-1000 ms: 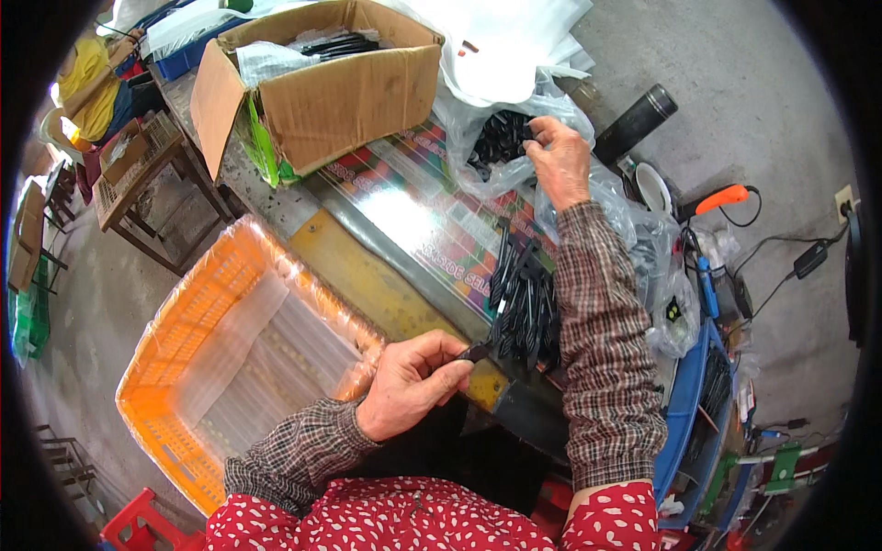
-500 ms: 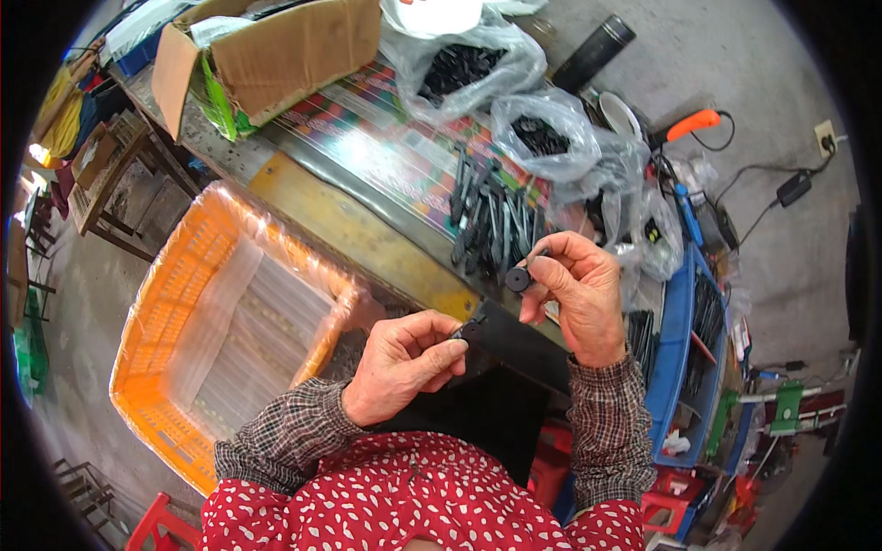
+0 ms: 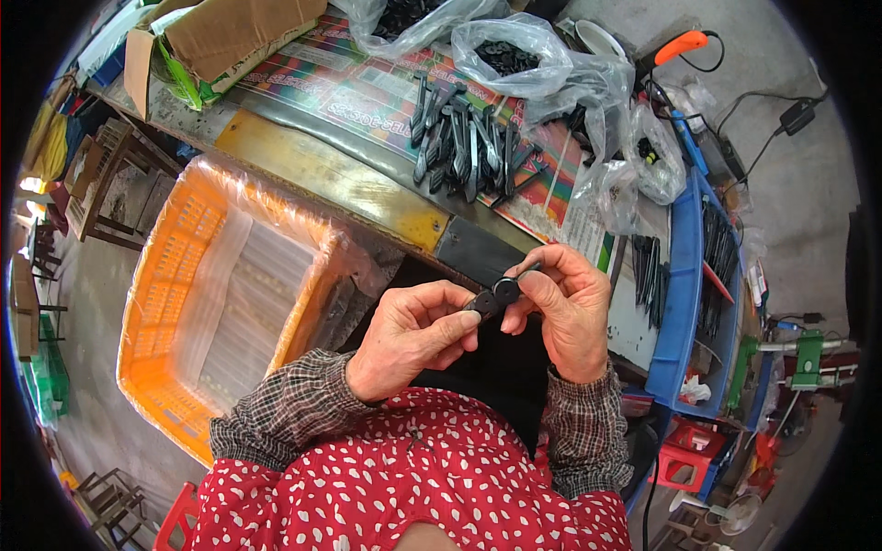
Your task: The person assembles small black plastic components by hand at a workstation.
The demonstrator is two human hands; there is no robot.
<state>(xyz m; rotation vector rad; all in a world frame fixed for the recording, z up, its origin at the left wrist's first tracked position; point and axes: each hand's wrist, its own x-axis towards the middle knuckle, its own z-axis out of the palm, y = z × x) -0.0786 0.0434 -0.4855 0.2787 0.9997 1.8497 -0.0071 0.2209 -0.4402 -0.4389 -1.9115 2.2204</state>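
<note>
Between thumb and fingers, my left hand (image 3: 412,335) pinches a small black plastic part (image 3: 481,303), most of it hidden by the fingertips. My right hand (image 3: 568,308) grips a black round-headed piece (image 3: 505,290) with a thin stem. The disc meets or overlaps the left-hand part; whether they are joined I cannot tell. Both hands are over my lap, just off the table's near edge. Beyond them on the table lies a pile of long black plastic pieces (image 3: 467,147).
An orange plastic-lined crate (image 3: 175,303) stands at left. Clear bags of small black parts (image 3: 507,57) sit at the back, near a cardboard box (image 3: 230,41). At right, a blue bin (image 3: 671,303) holds thin black rods; more rods (image 3: 650,275) lie beside it. A red stool (image 3: 684,455) is below.
My right hand has brought the round-headed piece down and left to the part in my left hand; the two pieces were apart before. The head view has also shifted.
</note>
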